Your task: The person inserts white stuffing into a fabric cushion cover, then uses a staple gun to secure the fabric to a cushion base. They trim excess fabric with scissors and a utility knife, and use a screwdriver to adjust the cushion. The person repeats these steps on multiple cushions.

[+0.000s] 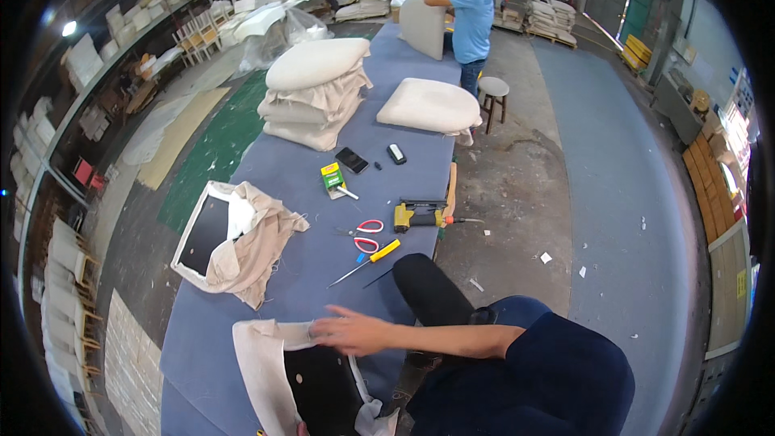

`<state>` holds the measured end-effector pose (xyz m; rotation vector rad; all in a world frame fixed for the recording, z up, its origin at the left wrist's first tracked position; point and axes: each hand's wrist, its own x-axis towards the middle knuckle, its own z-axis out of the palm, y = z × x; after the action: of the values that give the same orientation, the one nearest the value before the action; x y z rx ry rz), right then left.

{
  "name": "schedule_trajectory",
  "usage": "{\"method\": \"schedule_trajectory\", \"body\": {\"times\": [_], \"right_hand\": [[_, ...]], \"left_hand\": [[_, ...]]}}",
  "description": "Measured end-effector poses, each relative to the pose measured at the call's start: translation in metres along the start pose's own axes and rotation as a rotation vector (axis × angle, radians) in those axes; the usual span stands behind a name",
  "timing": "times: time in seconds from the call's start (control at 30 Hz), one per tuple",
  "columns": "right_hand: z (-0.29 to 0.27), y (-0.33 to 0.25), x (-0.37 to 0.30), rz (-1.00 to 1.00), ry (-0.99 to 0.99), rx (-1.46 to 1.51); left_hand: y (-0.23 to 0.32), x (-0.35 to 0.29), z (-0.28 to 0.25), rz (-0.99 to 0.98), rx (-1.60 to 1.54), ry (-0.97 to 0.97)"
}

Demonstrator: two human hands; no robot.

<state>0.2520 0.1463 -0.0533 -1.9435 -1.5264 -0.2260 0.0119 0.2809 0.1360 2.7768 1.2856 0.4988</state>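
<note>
A seat cushion (262, 379) lies upside down at the near end of the blue-covered table, its pale fabric folded over the rim of a black underside board (323, 387). My right hand (351, 333) reaches in from the right and rests on the fabric at the board's far edge. Its fingers are extended and partly spread. Of my left hand (302, 429), only a fingertip shows at the lower edge, against the cushion's near side; the rest is out of view. Just beyond lies a second upturned cushion (206, 234) with loose beige fabric bunched over it.
Red-handled scissors (369, 236), a yellow-handled screwdriver (384, 252), and a yellow-black staple gun (418, 215) with a hose lie on the table (323, 262). Beyond are a phone (352, 160), a green-yellow box (333, 180) and stacked cushions (315, 85). A co-worker (472, 24) stands at the far right side.
</note>
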Motion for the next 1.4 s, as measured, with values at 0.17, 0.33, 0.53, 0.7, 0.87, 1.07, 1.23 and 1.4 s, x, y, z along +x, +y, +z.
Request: {"method": "schedule_trajectory", "body": {"times": [0.17,0.33,0.53,0.7,0.87,1.07,1.23,1.4], "right_hand": [[-0.04,0.075,-0.102,0.416,-0.021,-0.315],[-0.013,0.13,-0.145,0.871,0.058,-0.191],[-0.013,0.229,-0.139,0.937,0.031,-0.365],[-0.026,0.322,-0.159,1.117,0.043,-0.421],[-0.031,0.333,-0.155,1.216,-0.081,-0.382],[-0.01,0.338,-0.174,1.227,-0.237,-0.525],[-0.054,0.388,-0.18,1.206,-0.504,-0.338],[-0.125,0.368,-0.135,0.989,-0.291,0.019]], "left_hand": [[-0.01,-0.004,0.003,-0.015,0.01,0.044],[0.005,0.006,0.001,-0.075,0.003,-0.038],[0.007,0.008,0.01,-0.121,-0.028,-0.058],[0.034,0.01,0.004,-0.159,0.013,-0.093],[0.044,0.013,0.006,-0.15,0.033,-0.096],[0.03,0.0,0.014,-0.103,0.103,0.0],[0.032,0.015,0.01,-0.051,0.015,0.005],[-0.004,0.012,0.019,-0.072,-0.052,-0.002]]}}
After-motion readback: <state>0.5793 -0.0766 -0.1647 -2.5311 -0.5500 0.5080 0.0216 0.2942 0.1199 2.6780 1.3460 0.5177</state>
